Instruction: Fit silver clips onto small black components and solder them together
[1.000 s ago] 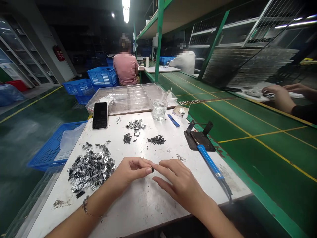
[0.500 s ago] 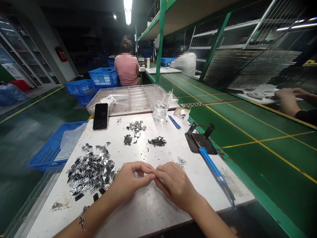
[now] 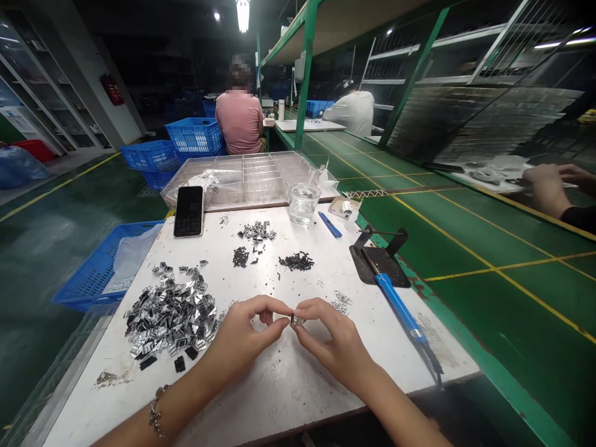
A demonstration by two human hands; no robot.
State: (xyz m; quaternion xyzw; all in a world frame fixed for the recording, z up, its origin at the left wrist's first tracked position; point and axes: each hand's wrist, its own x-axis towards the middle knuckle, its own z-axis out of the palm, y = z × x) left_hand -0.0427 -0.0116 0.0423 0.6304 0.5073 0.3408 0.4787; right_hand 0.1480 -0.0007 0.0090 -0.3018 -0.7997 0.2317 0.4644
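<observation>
Between my fingertips is a small shiny metal piece with a dark edge (image 3: 297, 320), too small to make out fully. My left hand (image 3: 254, 329) pinches its left side between thumb and index finger. From the right, my right hand (image 3: 328, 332) has its thumb and finger closed on the same piece. Left of my left hand spreads a heap of shiny metal and black pieces (image 3: 172, 313). Beyond my hands lie two piles of small black parts (image 3: 297, 261) and a smaller pile of metal pieces (image 3: 258, 231). Thin wire-like bits (image 3: 341, 302) lie beyond my right hand.
A soldering iron with a blue handle (image 3: 400, 307) rests on a black stand (image 3: 395, 270) at right. Further back are a phone (image 3: 189, 212), a glass of water (image 3: 303, 205) and a blue tool (image 3: 330, 225). A co-worker's hands (image 3: 549, 180) show at far right.
My fingertips have shifted slightly apart, and the small metal piece between them now shows. The view has tilted down slightly.
</observation>
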